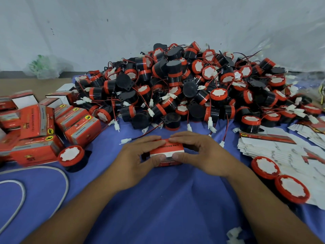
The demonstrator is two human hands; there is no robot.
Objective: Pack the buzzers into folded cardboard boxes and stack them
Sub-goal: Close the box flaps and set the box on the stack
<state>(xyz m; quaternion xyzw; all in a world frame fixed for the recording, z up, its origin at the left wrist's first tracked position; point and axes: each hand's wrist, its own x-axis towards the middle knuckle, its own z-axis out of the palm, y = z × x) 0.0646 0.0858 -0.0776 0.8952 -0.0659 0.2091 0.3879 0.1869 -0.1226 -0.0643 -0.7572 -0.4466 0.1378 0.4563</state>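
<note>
**In hand: red carton [167, 152]**

At centre of blue cloth [167, 199], gripped by left hand [139, 155] and right hand [198, 154]; fingers curled over top, thumbs pressing near flap. Contents hidden. Behind: heap of loose buzzers [184, 85]. Left: pile of folded cartons [44, 131], some open-ended. Right: flat carton blanks [281, 152], 2 stray buzzers [265, 167] at near edge.

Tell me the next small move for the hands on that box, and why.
Probably press the near flap shut with both thumbs. The left hand and right hand both grip the red box, fingers over its top, thumbs on its near face where a white strip shows, so it looks not yet closed.
</note>
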